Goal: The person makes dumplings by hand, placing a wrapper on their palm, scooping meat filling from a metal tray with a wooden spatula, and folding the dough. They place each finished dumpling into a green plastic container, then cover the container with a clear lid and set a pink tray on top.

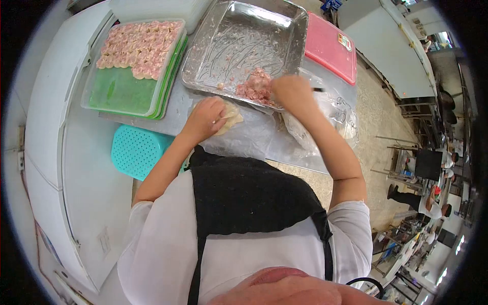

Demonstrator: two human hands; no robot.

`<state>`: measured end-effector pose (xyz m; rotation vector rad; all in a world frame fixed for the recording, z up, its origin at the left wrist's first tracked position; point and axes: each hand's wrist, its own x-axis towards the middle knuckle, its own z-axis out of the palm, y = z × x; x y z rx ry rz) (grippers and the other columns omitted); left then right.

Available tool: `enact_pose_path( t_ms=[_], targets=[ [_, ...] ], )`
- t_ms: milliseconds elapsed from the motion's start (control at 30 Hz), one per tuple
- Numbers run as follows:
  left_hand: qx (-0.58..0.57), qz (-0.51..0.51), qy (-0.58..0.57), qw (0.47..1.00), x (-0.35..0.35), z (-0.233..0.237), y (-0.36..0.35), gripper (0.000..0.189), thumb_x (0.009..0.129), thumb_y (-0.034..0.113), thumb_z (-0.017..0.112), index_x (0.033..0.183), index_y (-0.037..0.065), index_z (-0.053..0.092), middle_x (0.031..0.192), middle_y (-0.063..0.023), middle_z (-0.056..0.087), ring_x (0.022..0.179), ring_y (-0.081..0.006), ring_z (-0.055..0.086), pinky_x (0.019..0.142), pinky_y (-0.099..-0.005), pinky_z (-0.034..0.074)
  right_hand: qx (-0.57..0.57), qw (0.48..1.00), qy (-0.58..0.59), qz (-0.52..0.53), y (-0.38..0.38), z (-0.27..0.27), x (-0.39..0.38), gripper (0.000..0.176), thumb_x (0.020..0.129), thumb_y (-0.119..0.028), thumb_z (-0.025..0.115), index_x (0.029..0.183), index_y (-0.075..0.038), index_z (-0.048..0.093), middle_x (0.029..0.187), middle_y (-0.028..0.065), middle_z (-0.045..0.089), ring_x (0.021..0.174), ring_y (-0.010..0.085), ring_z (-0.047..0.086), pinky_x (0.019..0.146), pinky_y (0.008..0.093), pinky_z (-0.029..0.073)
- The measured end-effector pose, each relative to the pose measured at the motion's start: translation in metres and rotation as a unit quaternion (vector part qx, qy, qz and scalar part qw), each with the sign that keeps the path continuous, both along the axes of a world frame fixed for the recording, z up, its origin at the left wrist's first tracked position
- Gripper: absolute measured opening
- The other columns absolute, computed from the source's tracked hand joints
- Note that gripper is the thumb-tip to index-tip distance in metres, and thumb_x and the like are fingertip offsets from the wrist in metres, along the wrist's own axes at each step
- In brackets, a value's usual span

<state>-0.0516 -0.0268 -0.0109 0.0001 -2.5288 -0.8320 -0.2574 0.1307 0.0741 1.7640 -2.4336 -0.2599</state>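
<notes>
My left hand is closed at the near edge of the metal tray, with a thin pale dough wrapper at its fingers. More wrappers lie just under and beside that hand on a clear plastic sheet. My right hand is closed round a utensil whose dark handle end sticks out to the right; its working end is hidden. That hand is at the near right corner of the tray, against a heap of pink minced meat. Smears of meat coat the metal tray.
At the left, a plastic box with a green base holds rows of filled dumplings, stacked on similar boxes. A red lid and a clear plastic bag lie at the right. A turquoise basket stands lower left. People work far right.
</notes>
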Motion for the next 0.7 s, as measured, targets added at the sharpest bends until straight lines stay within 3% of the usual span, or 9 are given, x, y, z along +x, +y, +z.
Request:
enact_pose_path(
  t_ms=[67,133,200,300,367,433,500,633,700],
  targets=[
    [0.023,-0.017,-0.007,1.0,-0.002,0.005,0.004,0.011,0.08,0.009,0.061,0.084,0.005,0.051,0.082,-0.0143,0.057,0.08,-0.0344,0.056,0.069,-0.0408,0.045,0.035,0.999,-0.018,-0.022,-0.001,-0.041,0.006,0.015,0.074,-0.013,0.057,0.07,-0.006,0.069,0.069,0.0139,0.067,0.065,0.0284,0.068,0.054,0.041,0.053],
    [0.05,-0.024,-0.005,0.998,-0.011,0.011,0.008,0.009,0.082,0.007,0.059,0.087,0.005,0.052,0.086,-0.0146,0.058,0.083,-0.0346,0.057,0.072,-0.0414,0.046,0.013,0.998,-0.064,-0.01,-0.005,-0.038,-0.002,0.016,0.075,-0.014,0.057,0.072,-0.006,0.07,0.072,0.0148,0.068,0.068,0.0291,0.068,0.056,0.0408,0.053],
    [0.228,-0.018,-0.096,0.969,-0.011,0.019,0.011,0.015,0.085,0.007,0.055,0.1,0.004,0.056,0.094,-0.0149,0.061,0.09,-0.0358,0.058,0.078,-0.0423,0.047,0.042,0.998,-0.043,-0.008,-0.004,-0.02,-0.013,0.017,0.075,-0.016,0.057,0.073,-0.006,0.07,0.075,0.016,0.068,0.071,0.0308,0.068,0.059,0.0413,0.053],
    [0.267,-0.011,-0.12,0.956,-0.017,0.037,0.015,0.023,0.087,0.013,0.056,0.109,0.006,0.057,0.099,-0.0135,0.063,0.094,-0.0361,0.058,0.083,-0.0413,0.047,0.062,0.998,-0.025,-0.021,-0.004,0.004,-0.045,0.018,0.076,-0.018,0.057,0.073,-0.004,0.069,0.076,0.0172,0.067,0.074,0.0326,0.068,0.061,0.0416,0.054],
    [0.22,-0.029,-0.153,0.963,-0.017,0.036,0.014,0.026,0.086,0.015,0.056,0.111,0.007,0.058,0.1,-0.0125,0.063,0.095,-0.035,0.058,0.084,-0.0407,0.047,0.045,0.995,-0.054,-0.077,-0.008,0.003,-0.075,0.025,0.082,-0.021,0.053,0.075,-0.003,0.068,0.078,0.0205,0.066,0.075,0.0354,0.066,0.063,0.0479,0.053],
    [0.171,-0.051,-0.185,0.966,-0.018,0.03,0.008,0.029,0.086,0.016,0.057,0.114,0.009,0.059,0.102,-0.0114,0.064,0.097,-0.0338,0.058,0.086,-0.0402,0.047,0.02,0.997,-0.038,-0.06,-0.015,-0.013,-0.097,0.024,0.082,-0.02,0.053,0.075,-0.002,0.068,0.078,0.0205,0.066,0.075,0.0348,0.067,0.063,0.0476,0.053],
    [-0.038,-0.185,-0.085,0.978,-0.026,0.012,-0.002,0.03,0.082,0.016,0.059,0.111,0.01,0.061,0.104,-0.01,0.064,0.098,-0.0315,0.059,0.087,-0.0389,0.046,0.002,0.998,-0.027,-0.06,-0.017,-0.027,-0.095,0.021,0.081,-0.017,0.054,0.075,-0.002,0.068,0.077,0.0198,0.066,0.074,0.0336,0.067,0.062,0.0465,0.053],
    [-0.065,-0.194,-0.065,0.977,-0.032,0.002,-0.008,0.028,0.08,0.014,0.059,0.107,0.009,0.063,0.103,-0.0104,0.064,0.096,-0.0298,0.06,0.085,-0.0375,0.047,0.001,0.998,-0.056,-0.031,-0.012,-0.034,-0.001,0.017,0.079,-0.014,0.055,0.073,-0.004,0.068,0.074,0.0162,0.066,0.073,0.0323,0.067,0.061,0.0438,0.054],
    [0.018,-0.137,-0.049,0.989,-0.034,0.01,-0.003,0.016,0.082,0.014,0.058,0.093,0.007,0.066,0.089,-0.0115,0.065,0.089,-0.0298,0.061,0.08,-0.038,0.049,0.068,0.996,-0.047,0.018,-0.009,-0.032,0.019,0.016,0.077,-0.015,0.057,0.077,-0.005,0.07,0.075,0.0155,0.067,0.072,0.0327,0.067,0.058,0.0429,0.053]
  ],
)
